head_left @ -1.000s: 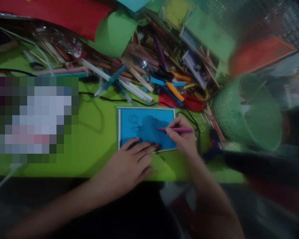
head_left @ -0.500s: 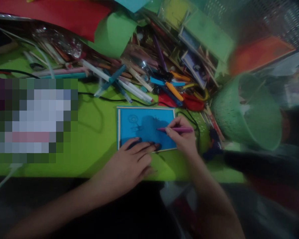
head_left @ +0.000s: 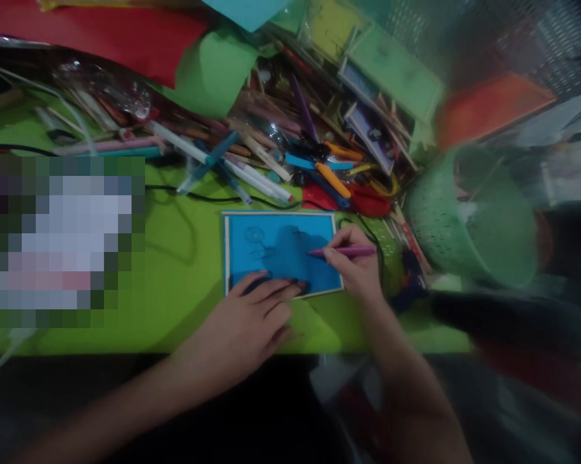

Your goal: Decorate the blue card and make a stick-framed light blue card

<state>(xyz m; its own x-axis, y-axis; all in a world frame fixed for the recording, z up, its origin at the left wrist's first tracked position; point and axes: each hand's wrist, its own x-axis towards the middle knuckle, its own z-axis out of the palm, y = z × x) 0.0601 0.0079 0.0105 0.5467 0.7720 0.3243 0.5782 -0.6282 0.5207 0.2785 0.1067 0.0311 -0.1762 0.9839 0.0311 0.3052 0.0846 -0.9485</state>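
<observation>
A blue card [head_left: 280, 225] edged with thin pale wooden strips lies on the green tabletop [head_left: 174, 303]. Dark line drawings, one of them a round flower-like shape on a stem, show on its left half. My left hand [head_left: 258, 309] rests over the card's lower edge, fingers stretched out and slightly spread. In my right hand [head_left: 355, 261] is a purple pen [head_left: 362, 251], pinched between thumb and fingers. Its tip points left and is at the card's right half; whether it touches the surface I cannot tell.
Behind the card lie several markers [head_left: 261, 180], orange-handled cutters [head_left: 333, 180] and a heap of sticks. A green basket [head_left: 493, 225] lies tipped at the right. Red paper [head_left: 101, 45] and a green framed card [head_left: 396, 71] are farther back. A pixelated patch covers the left side.
The view has shifted slightly, so most things sit a little farther left. My right hand stays on the pen near the same part of the card; my left hand has hardly moved.
</observation>
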